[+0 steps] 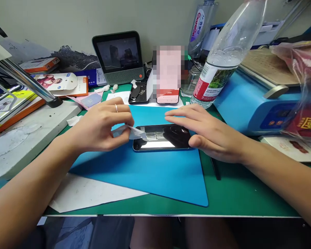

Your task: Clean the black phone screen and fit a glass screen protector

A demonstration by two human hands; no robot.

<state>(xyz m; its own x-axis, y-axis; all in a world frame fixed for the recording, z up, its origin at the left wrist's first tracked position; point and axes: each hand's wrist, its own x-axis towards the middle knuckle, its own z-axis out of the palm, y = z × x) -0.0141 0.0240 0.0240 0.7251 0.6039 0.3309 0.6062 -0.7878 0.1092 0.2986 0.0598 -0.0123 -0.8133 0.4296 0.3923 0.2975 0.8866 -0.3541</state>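
Observation:
A smartphone (162, 144) with a black, glossy screen lies face up on a blue mat (145, 169), its glass reflecting light. My left hand (109, 124), a ring on one finger, pinches a white wipe (134, 132) between thumb and fingers. The wipe's tip reaches over the phone's left end. At the other end, my right hand (204, 129) hovers with fingers stretched out and holds nothing. Its thumb is at the phone's right edge; whether it touches, I cannot tell.
A clear bottle (217, 72) leans behind my right hand, beside a blue machine (259, 100). Behind the mat stand a smart display (119, 57) and a lit phone (168, 74). A white board (23, 145) and lamp arm (26, 81) occupy the left. White paper (93, 195) pokes out under the mat.

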